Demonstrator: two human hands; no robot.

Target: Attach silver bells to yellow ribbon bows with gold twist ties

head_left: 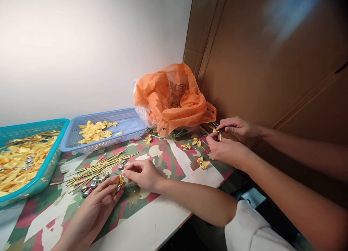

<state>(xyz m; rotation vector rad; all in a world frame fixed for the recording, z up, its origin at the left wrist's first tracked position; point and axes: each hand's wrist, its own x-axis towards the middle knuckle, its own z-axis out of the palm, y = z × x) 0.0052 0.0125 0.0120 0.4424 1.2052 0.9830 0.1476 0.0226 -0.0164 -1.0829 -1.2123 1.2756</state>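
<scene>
Your left hand (100, 202) is cupping a small yellow bow (121, 179) between thumb and fingers; your right hand (144, 175) is pinching narrow at its right side. Can't tell whether a thin tie is caught there too. The bow is sitting above the desk (152, 222), left of the middle. Left is probably steadying, leaving the right fingertips to do the fine work.

Silver beads (86, 193) are lying just beyond your left fingers, gold ties (99, 167) bunching behind them, likely put there for a short reach. Farther off, the blue basket (126, 121) is holding loose bows (94, 131); the teal basket (40, 181) at far left is carrying a fuller pile. Their walls are likely keeping small pieces from scattering.

Edges: the desk's near edge is slanting under your right forearm, so a dropped bead could be rolling off. The white near strip is giving your elbows some room. To the right, a co-worker's hands (231, 149) are working by scattered bows (202, 163), limiting your right swing; the orange bag (154, 87) and cardboard (272, 62) are closing off the far right.
</scene>
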